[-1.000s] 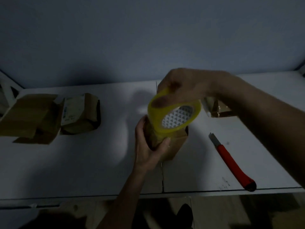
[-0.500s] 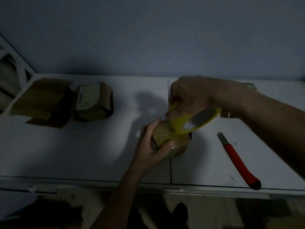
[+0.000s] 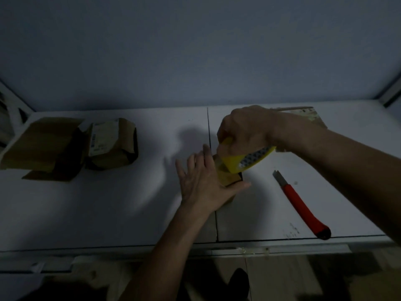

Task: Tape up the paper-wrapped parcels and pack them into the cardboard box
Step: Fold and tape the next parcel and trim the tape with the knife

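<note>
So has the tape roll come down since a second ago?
Yes. The tape roll has dropped and tipped flatter onto the parcel; it was raised above the parcel, near the table seam.

The tape roll in my right hand is yellow, its core patterned in white and dark triangles. At three o'clock lies a red-handled knife; brown parcels at nine; white tabletop.

- On the brown paper-wrapped parcel near my white table's far left corner, a white printed label shows; its text is too blurred to read.
</note>
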